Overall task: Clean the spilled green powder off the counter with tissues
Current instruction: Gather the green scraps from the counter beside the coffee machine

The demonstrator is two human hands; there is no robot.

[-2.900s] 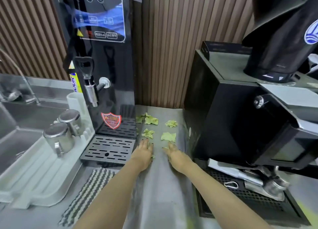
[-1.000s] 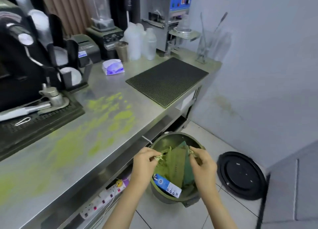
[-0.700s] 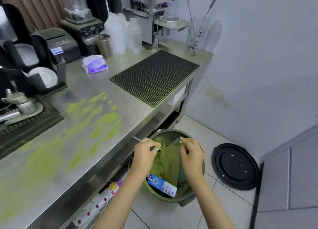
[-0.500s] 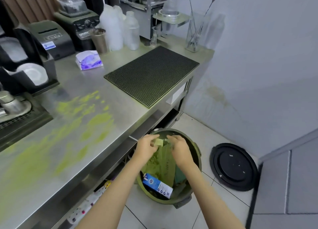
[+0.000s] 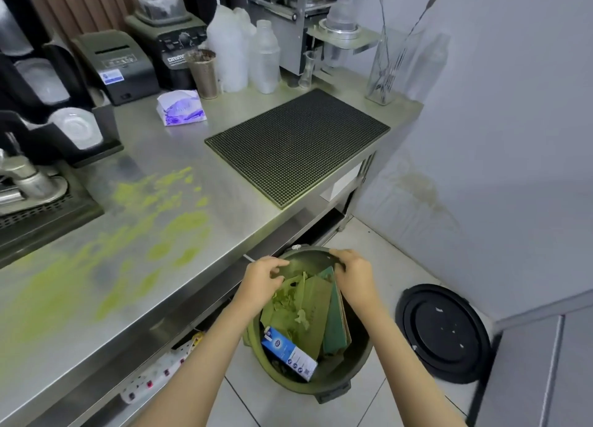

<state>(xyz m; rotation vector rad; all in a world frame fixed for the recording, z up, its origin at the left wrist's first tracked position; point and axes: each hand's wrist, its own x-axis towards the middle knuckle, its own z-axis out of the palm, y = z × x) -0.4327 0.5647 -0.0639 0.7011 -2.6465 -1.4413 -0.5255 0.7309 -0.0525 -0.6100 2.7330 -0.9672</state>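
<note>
Status: green-stained crumpled tissues (image 5: 290, 293) lie in round olive waste bin (image 5: 353, 365) on floor, atop cardboard. Left hand (image 5: 261, 280) and right hand (image 5: 351, 274) hover over bin mouth; fingers loosely bent, nothing visibly held.
Remaining: spilled green powder (image 5: 141, 234) covers wide patch of stainless steel counter (image 5: 244, 186); judged well short of done.
Supply: white-purple tissue pack (image 5: 181, 108) at counter rear.
Obstacles: black drip tray (image 5: 48, 216) borders spill at left; black rubber bar mat (image 5: 296, 144) near at right. Black round lid (image 5: 444, 332) on floor.
</note>
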